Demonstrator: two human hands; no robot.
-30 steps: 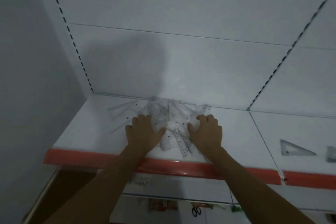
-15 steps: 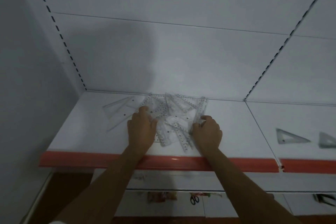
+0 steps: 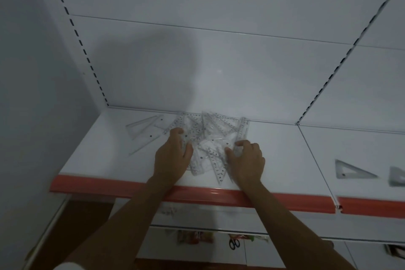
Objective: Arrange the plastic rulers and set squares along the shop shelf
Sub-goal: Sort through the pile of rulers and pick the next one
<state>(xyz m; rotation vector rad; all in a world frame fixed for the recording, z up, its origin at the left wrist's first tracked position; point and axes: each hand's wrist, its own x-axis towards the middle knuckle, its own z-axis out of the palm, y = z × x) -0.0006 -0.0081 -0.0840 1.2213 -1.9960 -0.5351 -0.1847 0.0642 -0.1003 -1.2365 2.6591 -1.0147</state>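
The shelf (image 3: 278, 155) looks like smooth white painted metal with a soft sheen, its front edged by a glossy red plastic strip (image 3: 197, 196). The heap of rulers and set squares (image 3: 210, 138) is clear, shiny plastic printed with black numbers. A grey translucent plastic set square (image 3: 352, 170) lies further right.

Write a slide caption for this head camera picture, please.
Both hands, left hand and right hand, gather a pile of clear rulers on a white shelf.
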